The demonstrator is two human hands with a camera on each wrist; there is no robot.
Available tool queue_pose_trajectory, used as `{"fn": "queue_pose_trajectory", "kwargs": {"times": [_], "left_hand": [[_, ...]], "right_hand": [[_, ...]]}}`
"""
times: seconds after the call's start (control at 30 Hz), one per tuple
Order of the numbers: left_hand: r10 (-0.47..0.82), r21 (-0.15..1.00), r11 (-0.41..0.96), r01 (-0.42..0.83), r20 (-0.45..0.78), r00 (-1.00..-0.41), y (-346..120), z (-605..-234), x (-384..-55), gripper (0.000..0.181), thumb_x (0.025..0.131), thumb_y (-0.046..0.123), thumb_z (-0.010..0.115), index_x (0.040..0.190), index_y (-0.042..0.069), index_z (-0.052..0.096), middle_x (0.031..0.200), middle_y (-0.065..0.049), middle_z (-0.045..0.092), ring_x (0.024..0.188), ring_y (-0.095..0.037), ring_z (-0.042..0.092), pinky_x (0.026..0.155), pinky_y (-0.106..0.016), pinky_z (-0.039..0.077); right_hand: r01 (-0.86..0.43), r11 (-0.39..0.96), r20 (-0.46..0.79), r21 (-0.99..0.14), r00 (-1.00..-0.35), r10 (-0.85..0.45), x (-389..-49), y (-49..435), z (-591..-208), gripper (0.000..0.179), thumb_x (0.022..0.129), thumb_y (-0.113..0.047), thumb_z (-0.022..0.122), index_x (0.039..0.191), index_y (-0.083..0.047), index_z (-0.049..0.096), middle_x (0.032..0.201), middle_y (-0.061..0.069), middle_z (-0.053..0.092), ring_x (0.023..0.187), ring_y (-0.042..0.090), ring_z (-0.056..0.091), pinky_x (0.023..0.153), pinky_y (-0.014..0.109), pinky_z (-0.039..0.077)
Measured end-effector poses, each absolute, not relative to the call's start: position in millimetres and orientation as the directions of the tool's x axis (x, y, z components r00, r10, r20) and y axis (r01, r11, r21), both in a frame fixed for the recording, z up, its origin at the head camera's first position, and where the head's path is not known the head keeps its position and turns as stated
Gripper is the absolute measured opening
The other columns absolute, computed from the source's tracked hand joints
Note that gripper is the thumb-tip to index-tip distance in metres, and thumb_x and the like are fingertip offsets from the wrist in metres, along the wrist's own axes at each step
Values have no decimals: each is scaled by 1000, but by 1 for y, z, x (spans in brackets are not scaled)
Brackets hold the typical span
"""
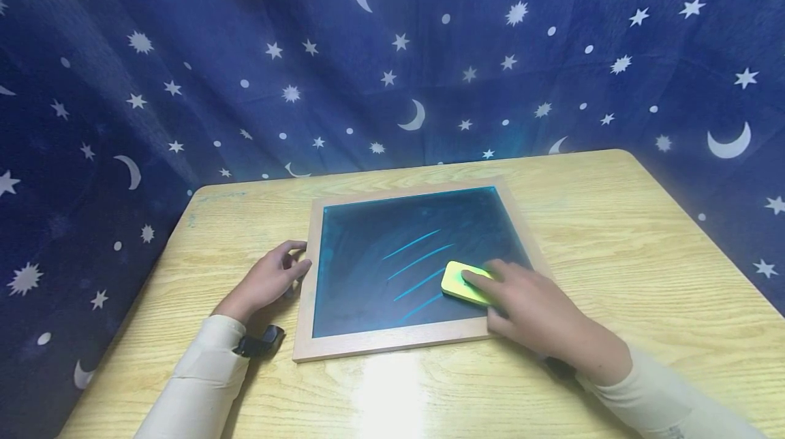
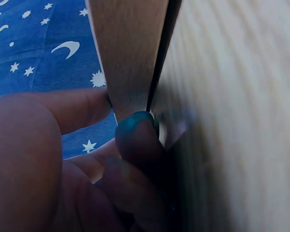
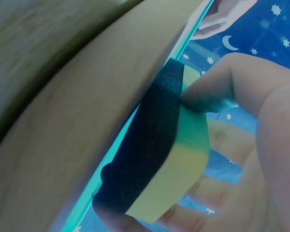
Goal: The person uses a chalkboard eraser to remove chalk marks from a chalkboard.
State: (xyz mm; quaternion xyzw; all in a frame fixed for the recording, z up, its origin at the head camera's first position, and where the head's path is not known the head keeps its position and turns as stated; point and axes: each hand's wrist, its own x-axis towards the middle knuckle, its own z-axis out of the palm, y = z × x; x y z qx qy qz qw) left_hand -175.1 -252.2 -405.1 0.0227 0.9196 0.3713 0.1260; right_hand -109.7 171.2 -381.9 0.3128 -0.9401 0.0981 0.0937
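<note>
A wood-framed chalkboard (image 1: 362, 268) lies flat on the table, with several slanted blue chalk lines across its dark surface. My right hand (image 1: 540, 306) grips a yellow chalkboard eraser (image 1: 456, 280) over the lower right of the board, where it meets the ends of the lower lines. In the right wrist view the eraser's dark felt pad (image 3: 150, 135) faces the board, and the thumb and fingers hold its yellow back. My left hand (image 1: 270, 279) holds the board's left edge with curled fingers. Blue chalk dust coats one fingertip (image 2: 135, 122) there.
The pale wooden table (image 1: 644, 255) extends around the board, with faint blue smudges at its far left corner. Behind it hangs a dark blue curtain (image 1: 343, 71) printed with moons and stars. A black strap (image 1: 260, 342) circles the left wrist.
</note>
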Motion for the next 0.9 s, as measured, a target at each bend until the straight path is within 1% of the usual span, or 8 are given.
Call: {"fn": "queue_pose_trajectory", "kwargs": {"times": [0.13, 0.3, 0.47, 0.63, 0.9], "left_hand": [[132, 683, 728, -56, -219, -967, -252, -404, -175, 56, 104, 34, 54, 149, 4, 39, 92, -9, 59, 63, -17, 56, 59, -33, 48], [139, 689, 723, -49, -215, -967, -252, -405, -175, 56, 104, 34, 54, 149, 3, 39, 91, -9, 59, 62, -17, 56, 59, -34, 48], [144, 696, 717, -46, -212, -967, -253, -405, -174, 56, 104, 33, 55, 148, 3, 40, 90, -9, 59, 61, -17, 56, 59, -34, 48], [145, 699, 713, -45, -210, -967, -253, -405, -174, 57, 104, 33, 54, 149, 2, 39, 90, -9, 59, 61, -18, 56, 59, -34, 49], [139, 697, 715, -54, -217, -966, -253, -406, -175, 57, 104, 32, 54, 149, 3, 38, 91, -10, 59, 61, -18, 56, 59, -34, 49]], "right_hand": [[-617, 778, 244, -118, -778, -579, -109, 168, -384, 62, 76, -12, 65, 137, -19, 62, 114, 8, 63, 84, 19, 60, 68, 35, 50], [-629, 770, 260, -103, -765, -590, -107, 164, -386, 61, 78, -11, 62, 138, -18, 61, 114, 10, 63, 85, 21, 60, 74, 39, 50], [-635, 766, 266, -99, -759, -595, -104, 158, -387, 60, 80, -10, 61, 139, -19, 61, 116, 9, 62, 86, 21, 59, 74, 38, 49], [-647, 757, 277, -91, -747, -605, -101, 152, -388, 59, 81, -10, 61, 139, -20, 61, 117, 9, 62, 84, 20, 58, 71, 35, 48], [-660, 747, 281, -77, -733, -619, -98, 143, -389, 57, 83, -10, 60, 139, -22, 61, 122, 8, 61, 89, 22, 60, 72, 37, 50]]}}
